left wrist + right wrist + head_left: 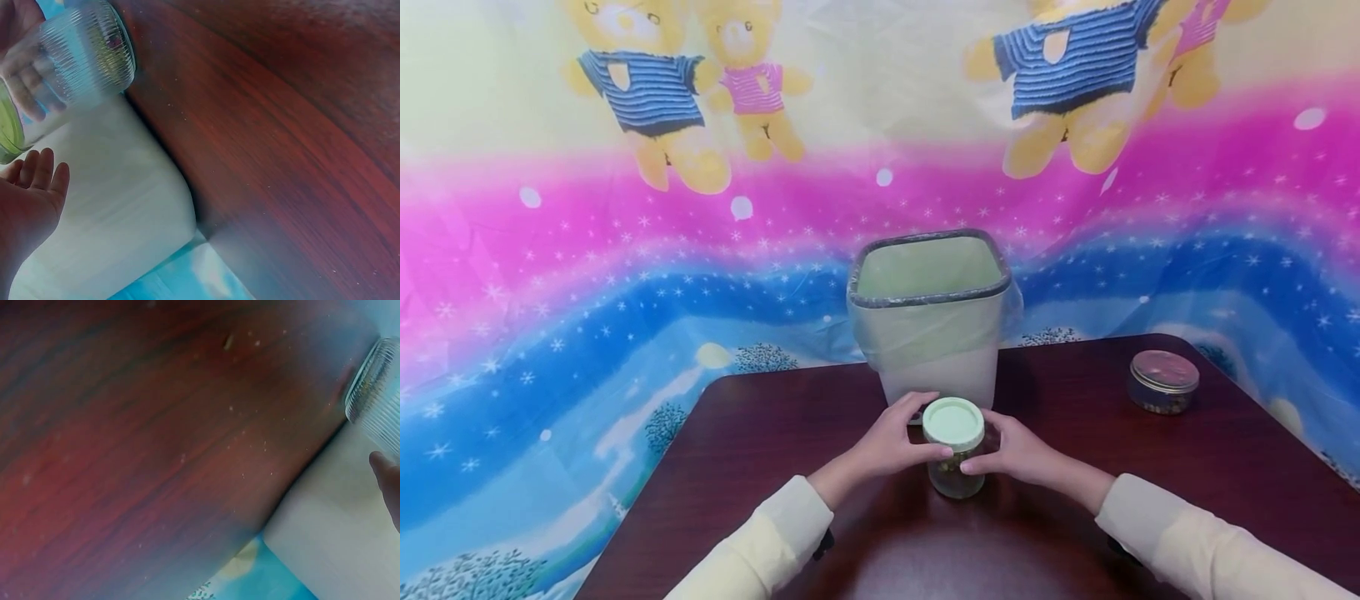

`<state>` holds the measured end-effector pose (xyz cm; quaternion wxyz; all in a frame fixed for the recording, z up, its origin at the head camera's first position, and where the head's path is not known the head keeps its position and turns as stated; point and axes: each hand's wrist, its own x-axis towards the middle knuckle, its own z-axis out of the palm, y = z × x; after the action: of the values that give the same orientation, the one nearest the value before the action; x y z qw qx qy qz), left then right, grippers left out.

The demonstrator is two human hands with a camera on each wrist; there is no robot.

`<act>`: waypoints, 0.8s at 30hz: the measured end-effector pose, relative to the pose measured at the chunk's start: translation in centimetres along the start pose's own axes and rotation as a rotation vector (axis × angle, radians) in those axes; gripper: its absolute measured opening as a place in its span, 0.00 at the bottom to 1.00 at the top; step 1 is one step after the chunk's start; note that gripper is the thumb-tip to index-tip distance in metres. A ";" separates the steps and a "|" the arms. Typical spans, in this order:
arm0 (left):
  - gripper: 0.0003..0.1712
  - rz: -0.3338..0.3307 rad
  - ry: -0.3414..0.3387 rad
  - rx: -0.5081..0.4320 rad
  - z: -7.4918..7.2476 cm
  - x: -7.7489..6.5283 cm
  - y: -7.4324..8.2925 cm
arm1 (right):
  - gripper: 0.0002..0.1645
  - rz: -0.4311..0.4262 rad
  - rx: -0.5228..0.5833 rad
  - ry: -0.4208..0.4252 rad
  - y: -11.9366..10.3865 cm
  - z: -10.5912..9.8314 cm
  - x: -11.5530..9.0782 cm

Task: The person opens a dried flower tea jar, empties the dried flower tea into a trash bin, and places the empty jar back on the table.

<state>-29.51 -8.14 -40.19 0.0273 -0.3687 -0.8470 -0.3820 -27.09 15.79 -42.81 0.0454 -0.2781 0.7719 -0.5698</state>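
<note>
A clear ribbed glass jar (957, 479) with a pale green lid (953, 422) stands upright on the table. Some small greenish-brown contents (107, 47) lie near its bottom. My left hand (895, 435) is at the jar's left by the lid, thumb in front; in the left wrist view its fingers look fairly straight. On the other side, my right hand (1022, 446) has its thumb before the jar and fingers at the lid's right edge. Through the glass its fingers (28, 87) appear loosely extended. Whether either hand touches the jar is hard to tell.
A whitish waste bin (936, 350) with a dark rim and a clear liner stands right behind the jar. A round tin (1163, 383) with a pinkish lid is at the right of the dark red-brown table (760, 483). A printed bear cloth (880, 108) hangs behind.
</note>
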 end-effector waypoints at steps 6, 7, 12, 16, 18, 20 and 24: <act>0.45 -0.024 -0.014 -0.005 0.1 0.3 0.0 | 0.47 0.008 0.043 -0.006 0.4 0.3 0.2; 0.44 -0.026 -0.016 -0.008 0.1 0.3 0.0 | 0.47 0.007 0.047 -0.006 0.5 0.3 0.2; 0.41 -0.044 -0.021 -0.033 0.1 0.4 0.2 | 0.46 0.019 0.050 0.008 0.6 0.6 0.4; 0.40 -0.050 -0.014 -0.051 0.2 0.5 0.1 | 0.46 0.023 0.058 0.005 0.7 0.6 0.5; 0.40 -0.049 -0.005 -0.058 0.3 0.5 0.0 | 0.45 0.028 0.054 0.009 0.6 0.6 0.5; 0.39 -0.046 0.008 -0.060 0.5 0.5 0.0 | 0.45 0.034 0.047 0.014 0.5 0.7 0.5; 0.39 -0.052 0.042 -0.060 0.9 0.3 0.0 | 0.44 0.046 0.032 0.023 0.6 0.9 0.6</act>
<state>-29.51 -7.37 -40.67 0.0242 -0.3391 -0.8437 -0.4155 -27.42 14.89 -43.48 0.0542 -0.2527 0.7693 -0.5842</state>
